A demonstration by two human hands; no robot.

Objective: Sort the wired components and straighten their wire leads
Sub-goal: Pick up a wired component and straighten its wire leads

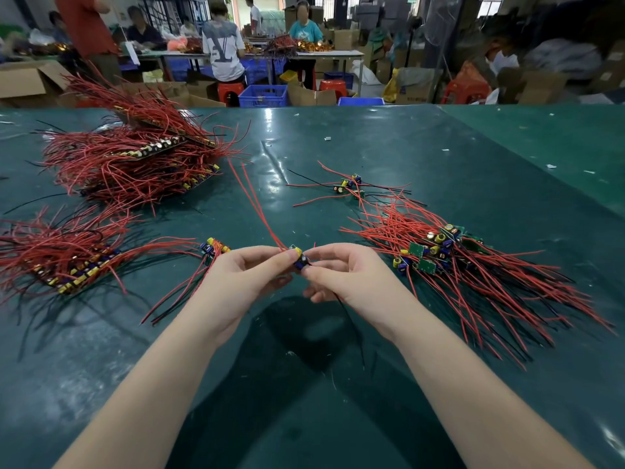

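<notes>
Pinching one small component (299, 257), both hands' (248, 277) (341, 277) grips trail thin red leads (257, 204).

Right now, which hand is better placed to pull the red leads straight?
Probably the left hand. Its fingertips pinch the component just where the red leads leave it and rise away up-left, while the right hand grips its other end.

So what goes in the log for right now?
left hand: pinches component | right hand: pinches component | red leads: point away | table
</notes>
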